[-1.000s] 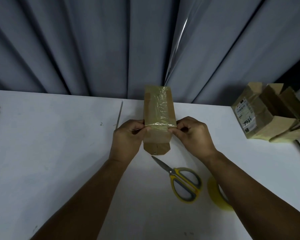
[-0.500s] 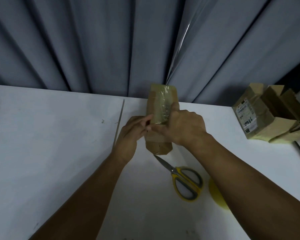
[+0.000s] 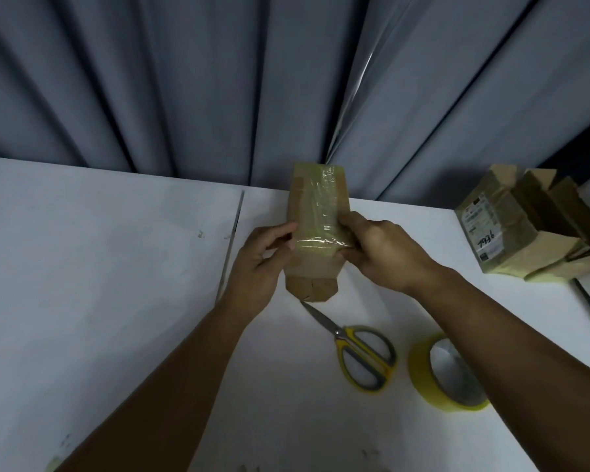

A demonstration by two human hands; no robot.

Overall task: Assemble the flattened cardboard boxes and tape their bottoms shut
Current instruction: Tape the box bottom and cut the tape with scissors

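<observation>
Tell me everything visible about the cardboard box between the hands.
The cardboard box is narrow, brown and elongated, long face toward the camera. Wrinkled clear tape runs lengthwise along it; another strip crosses near the middle. Folded flaps meet at a seam on the near end. The left hand grips its left edge; the right hand pinches its right edge at the crossing strip.

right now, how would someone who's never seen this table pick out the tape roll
On the white table, find the taped cardboard box gripped by the left hand and right hand. Come toward the near edge, past the yellow-handled scissors, to the tape roll on their right. It is the only ring there: yellow, with a hollow core.
</observation>
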